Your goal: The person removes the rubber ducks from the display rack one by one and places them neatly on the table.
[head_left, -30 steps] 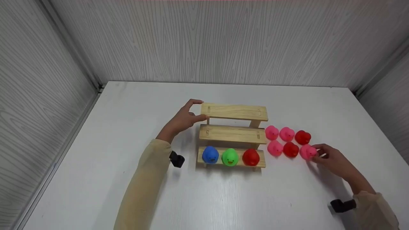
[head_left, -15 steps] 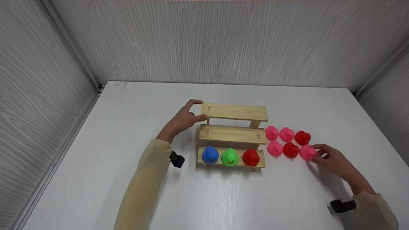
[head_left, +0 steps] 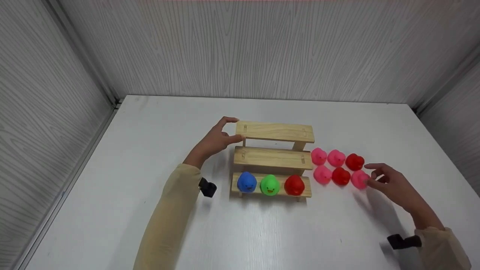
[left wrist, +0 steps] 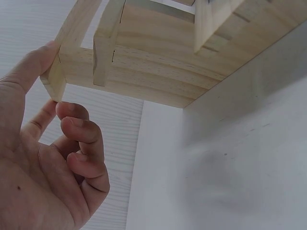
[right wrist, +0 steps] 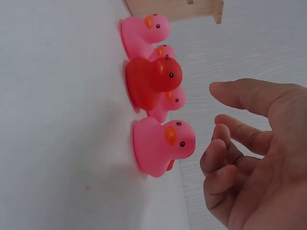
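Observation:
My left hand pinches the left end of the top board of a three-step wooden rack, thumb at the front edge and forefinger at the back. In the left wrist view its other fingers are curled beneath the board. My right hand is beside the nearest pink rubber duck, thumb and forefinger spread. The right wrist view shows a gap between that hand and the pink duck. A red duck sits just left of it.
On the bottom step stand a blue duck, a green duck and a red duck. Right of the rack, pink and red ducks form two rows, with another red duck at the back right. Grey wood-grain walls border the white table.
My right hand has let go of the nearest pink duck, its fingers spreading and drawing back slightly. The left hand and the rack have stayed in place.

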Demonstrator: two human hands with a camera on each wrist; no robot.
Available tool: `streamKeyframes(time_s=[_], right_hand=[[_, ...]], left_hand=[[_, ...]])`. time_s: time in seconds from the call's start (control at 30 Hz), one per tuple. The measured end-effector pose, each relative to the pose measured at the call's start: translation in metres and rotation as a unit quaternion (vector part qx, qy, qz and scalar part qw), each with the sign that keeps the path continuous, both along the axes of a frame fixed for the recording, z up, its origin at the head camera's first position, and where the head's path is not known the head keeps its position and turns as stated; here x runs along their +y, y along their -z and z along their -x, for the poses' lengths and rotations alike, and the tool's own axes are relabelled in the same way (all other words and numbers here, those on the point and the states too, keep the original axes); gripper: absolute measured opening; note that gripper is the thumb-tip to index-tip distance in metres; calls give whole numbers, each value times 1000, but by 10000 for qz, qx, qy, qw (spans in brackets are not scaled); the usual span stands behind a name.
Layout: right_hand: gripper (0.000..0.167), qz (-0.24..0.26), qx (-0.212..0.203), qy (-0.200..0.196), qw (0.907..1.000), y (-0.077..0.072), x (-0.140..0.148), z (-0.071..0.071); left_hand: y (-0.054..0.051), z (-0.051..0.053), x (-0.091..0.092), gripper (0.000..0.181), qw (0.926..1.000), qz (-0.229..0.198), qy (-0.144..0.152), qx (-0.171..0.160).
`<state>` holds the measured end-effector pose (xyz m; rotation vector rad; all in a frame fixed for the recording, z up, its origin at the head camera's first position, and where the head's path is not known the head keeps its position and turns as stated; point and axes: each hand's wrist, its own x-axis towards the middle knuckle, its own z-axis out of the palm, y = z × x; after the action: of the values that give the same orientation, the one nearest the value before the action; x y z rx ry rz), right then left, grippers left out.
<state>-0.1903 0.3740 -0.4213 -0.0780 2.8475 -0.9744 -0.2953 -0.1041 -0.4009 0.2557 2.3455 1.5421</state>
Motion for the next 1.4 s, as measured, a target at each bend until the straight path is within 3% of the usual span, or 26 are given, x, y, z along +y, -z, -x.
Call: streamKeyframes(time_s=[0.57,1.0,1.4], right_hand=[[47,429,375,-261,9980,-1,-37,-5],[58,620,-55,-393,9973,-6,-80,-9],[56,956,13,-819,9921,-5,-112,-6]], left_hand=[[1,1,-1,69,10000,-34,30,-19],[2,3,-1,67,10000,50,26,47],[3,2,0,67,9999,4,10,102]])
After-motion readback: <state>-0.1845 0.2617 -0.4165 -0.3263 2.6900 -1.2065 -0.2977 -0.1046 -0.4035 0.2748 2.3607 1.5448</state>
